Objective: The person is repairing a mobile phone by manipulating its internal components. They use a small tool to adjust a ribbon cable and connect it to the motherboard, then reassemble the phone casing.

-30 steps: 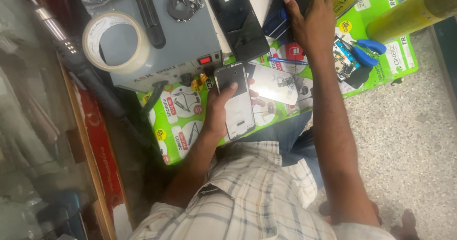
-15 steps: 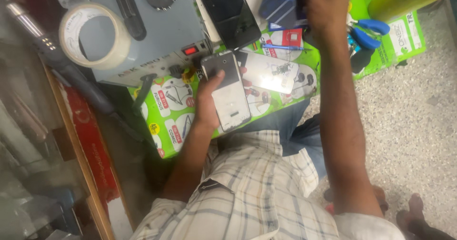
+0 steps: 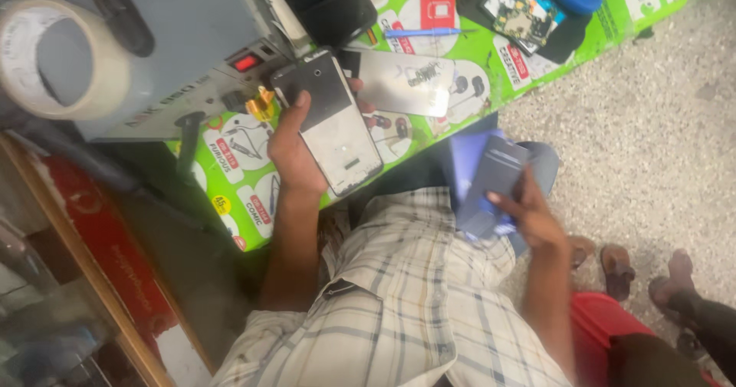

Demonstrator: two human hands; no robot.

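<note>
My left hand [image 3: 294, 148] grips an opened phone body [image 3: 335, 124] with a dark top and a pale inner plate, held above the green printed mat [image 3: 622, 13]. My right hand [image 3: 532, 217] is drawn in near my lap and holds a dark blue flat box [image 3: 488, 178] over my checked shirt [image 3: 399, 310]. A silver phone back cover [image 3: 403, 84] lies on the mat just right of the phone body.
A grey machine [image 3: 192, 46] with a red switch [image 3: 246, 62] sits at upper left, with a tape roll [image 3: 57, 57] on it. A black phone [image 3: 330, 3], blue tool [image 3: 422, 32], red card [image 3: 438, 3] and circuit board [image 3: 518, 11] lie around. Another person's sandalled feet [image 3: 613, 263] stand at lower right.
My right hand has come back from the far side of the mat to my lap, now carrying the dark blue box. My left hand still holds the phone body.
</note>
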